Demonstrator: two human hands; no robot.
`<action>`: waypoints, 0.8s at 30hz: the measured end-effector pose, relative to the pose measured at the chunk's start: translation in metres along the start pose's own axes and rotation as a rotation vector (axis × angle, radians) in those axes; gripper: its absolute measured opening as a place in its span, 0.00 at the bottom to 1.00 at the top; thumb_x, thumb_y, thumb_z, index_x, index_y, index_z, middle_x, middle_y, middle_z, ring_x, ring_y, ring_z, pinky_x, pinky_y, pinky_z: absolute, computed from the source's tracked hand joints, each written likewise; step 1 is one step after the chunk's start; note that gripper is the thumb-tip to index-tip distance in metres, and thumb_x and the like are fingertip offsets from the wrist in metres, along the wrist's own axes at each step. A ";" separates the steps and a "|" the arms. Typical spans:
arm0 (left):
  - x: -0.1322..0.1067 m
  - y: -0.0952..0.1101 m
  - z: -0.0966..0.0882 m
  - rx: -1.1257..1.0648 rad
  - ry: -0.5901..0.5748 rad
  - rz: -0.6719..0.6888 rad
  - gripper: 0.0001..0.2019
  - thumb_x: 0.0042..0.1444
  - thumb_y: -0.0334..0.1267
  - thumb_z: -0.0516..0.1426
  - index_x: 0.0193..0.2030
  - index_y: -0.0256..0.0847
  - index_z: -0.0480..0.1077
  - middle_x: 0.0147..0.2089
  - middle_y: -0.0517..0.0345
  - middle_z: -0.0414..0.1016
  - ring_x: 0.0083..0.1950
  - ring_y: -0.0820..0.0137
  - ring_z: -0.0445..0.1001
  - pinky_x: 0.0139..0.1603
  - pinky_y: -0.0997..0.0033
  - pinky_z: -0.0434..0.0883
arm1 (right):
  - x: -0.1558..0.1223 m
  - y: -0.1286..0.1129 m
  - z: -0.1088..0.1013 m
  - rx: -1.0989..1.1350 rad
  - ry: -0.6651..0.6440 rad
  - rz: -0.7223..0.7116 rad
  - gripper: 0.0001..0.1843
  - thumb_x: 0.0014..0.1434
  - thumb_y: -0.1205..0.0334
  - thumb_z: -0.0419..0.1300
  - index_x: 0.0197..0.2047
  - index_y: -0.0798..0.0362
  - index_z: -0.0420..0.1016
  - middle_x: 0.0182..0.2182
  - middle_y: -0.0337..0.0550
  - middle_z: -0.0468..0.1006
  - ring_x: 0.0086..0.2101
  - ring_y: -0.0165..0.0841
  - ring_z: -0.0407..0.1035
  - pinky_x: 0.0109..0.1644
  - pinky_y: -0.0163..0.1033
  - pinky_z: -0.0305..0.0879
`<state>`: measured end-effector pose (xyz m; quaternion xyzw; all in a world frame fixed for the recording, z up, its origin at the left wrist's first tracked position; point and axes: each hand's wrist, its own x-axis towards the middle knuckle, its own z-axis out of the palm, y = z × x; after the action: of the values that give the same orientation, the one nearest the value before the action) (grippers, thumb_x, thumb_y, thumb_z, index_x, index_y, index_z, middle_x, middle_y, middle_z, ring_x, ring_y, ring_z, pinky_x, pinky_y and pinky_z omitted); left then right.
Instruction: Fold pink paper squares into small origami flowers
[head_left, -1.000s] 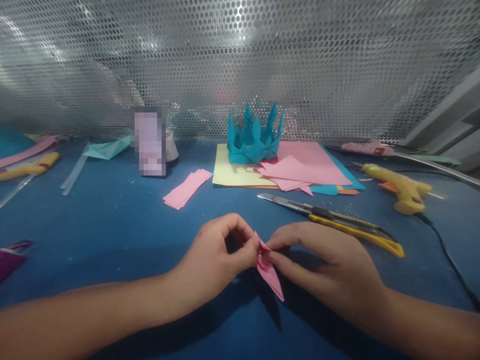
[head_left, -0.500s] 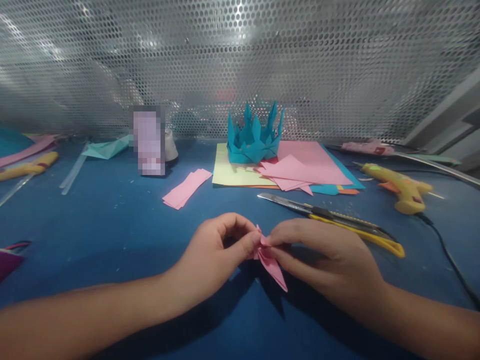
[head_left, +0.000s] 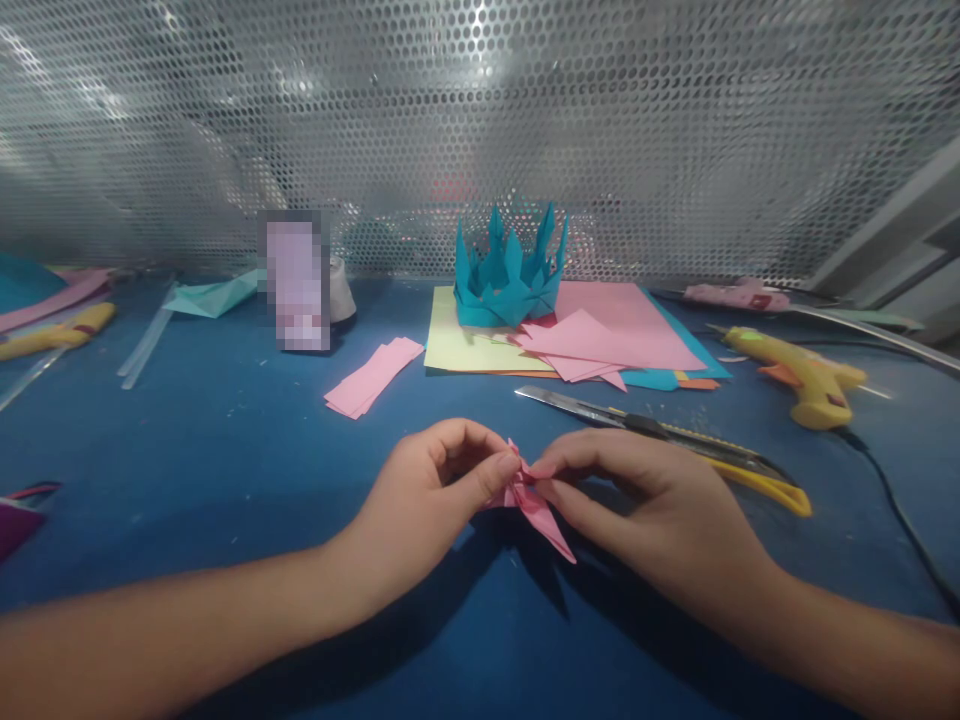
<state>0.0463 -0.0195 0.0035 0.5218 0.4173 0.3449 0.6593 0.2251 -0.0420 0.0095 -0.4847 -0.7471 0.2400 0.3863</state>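
A small folded pink paper piece [head_left: 541,512] is pinched between both hands just above the blue table [head_left: 225,460]. My left hand [head_left: 431,500] grips its left end with thumb and bent fingers. My right hand [head_left: 645,500] pinches its right side, and the pointed tip of the paper sticks out below toward me. Both hands are closed on it.
A yellow utility knife [head_left: 675,440] lies just behind my right hand. Farther back are a teal paper crown [head_left: 510,275] on coloured paper sheets [head_left: 622,330], pink paper strips [head_left: 373,376], a yellow glue gun [head_left: 806,375] with its cable, and a perforated metal wall [head_left: 480,130].
Both hands with the pink piece have shifted slightly away from me, and the paper's tip has turned a little more to the right.
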 end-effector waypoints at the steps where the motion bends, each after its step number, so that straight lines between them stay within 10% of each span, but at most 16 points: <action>1: 0.000 0.000 0.000 -0.001 0.000 0.001 0.08 0.54 0.39 0.60 0.34 0.36 0.69 0.30 0.61 0.72 0.33 0.77 0.71 0.37 0.76 0.70 | 0.000 0.000 0.000 0.004 -0.001 0.022 0.06 0.52 0.69 0.60 0.30 0.50 0.77 0.27 0.38 0.80 0.28 0.30 0.74 0.32 0.32 0.70; 24: -0.001 0.000 0.002 0.085 -0.040 0.012 0.06 0.52 0.35 0.60 0.36 0.36 0.68 0.31 0.60 0.73 0.32 0.74 0.74 0.38 0.71 0.71 | 0.002 0.001 0.002 0.468 -0.185 0.276 0.02 0.56 0.65 0.60 0.33 0.53 0.69 0.27 0.37 0.76 0.29 0.27 0.73 0.33 0.30 0.70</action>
<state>0.0476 -0.0210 0.0040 0.5589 0.4150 0.3202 0.6425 0.2232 -0.0404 0.0082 -0.4557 -0.6303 0.4995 0.3815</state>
